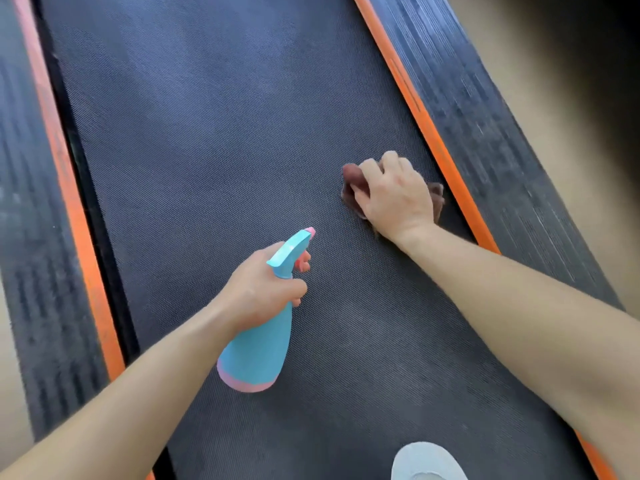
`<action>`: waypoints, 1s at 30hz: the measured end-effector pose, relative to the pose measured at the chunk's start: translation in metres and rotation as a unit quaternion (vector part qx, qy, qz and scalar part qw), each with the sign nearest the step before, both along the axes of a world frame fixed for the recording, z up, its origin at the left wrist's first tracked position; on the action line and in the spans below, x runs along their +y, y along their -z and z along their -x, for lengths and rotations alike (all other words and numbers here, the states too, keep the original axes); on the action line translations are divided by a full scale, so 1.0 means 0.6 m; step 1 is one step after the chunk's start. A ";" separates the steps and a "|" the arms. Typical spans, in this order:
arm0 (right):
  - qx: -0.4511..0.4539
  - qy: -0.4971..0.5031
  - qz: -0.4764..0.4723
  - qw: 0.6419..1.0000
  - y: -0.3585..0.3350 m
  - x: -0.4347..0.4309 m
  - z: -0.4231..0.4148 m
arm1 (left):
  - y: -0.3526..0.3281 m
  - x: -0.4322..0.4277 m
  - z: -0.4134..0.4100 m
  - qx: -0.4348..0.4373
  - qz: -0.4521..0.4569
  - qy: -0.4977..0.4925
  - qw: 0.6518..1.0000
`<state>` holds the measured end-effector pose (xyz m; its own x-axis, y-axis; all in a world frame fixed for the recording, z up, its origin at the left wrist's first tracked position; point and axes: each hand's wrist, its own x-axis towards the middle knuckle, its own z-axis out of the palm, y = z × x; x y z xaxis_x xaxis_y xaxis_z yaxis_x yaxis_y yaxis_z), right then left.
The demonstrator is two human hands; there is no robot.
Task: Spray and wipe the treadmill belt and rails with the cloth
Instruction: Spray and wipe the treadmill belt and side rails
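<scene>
The dark textured treadmill belt (225, 133) fills the view, running away from me. My right hand (396, 195) grips a crumpled brown cloth (353, 185) and presses it on the belt close to the right orange stripe. My left hand (263, 289) holds a blue spray bottle (259, 348) with a pink base by its neck above the belt's middle, nozzle pointing away from me, a finger curled by the trigger. The cloth is mostly hidden under my right hand.
Ribbed black side rails run along both sides, the left rail (31, 237) and the right rail (485, 140), each edged by an orange stripe (426, 116). A light grey shoe tip (426, 462) stands on the belt at the bottom. Beige floor lies beyond the rails.
</scene>
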<state>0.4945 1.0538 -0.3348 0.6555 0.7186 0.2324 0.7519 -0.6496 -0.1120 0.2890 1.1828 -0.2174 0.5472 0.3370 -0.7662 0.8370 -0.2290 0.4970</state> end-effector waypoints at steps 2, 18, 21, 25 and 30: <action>0.008 -0.024 -0.010 1.000 0.003 -0.043 0.048 | -0.002 0.004 0.007 0.001 0.001 -0.008 1.000; 0.000 0.007 -0.013 1.000 0.004 -0.009 0.044 | 0.002 0.010 0.045 0.001 0.013 -0.005 1.000; 0.027 -0.088 -0.028 0.995 0.011 -0.060 0.150 | -0.001 0.021 0.058 -0.003 0.004 -0.009 1.000; 0.043 -0.290 0.018 0.956 0.016 -0.097 0.216 | -0.002 0.033 0.076 0.003 -0.002 -0.030 1.000; 0.017 -0.094 -0.031 0.995 0.012 0.086 0.075 | 0.006 0.047 0.112 0.001 0.006 -0.065 0.998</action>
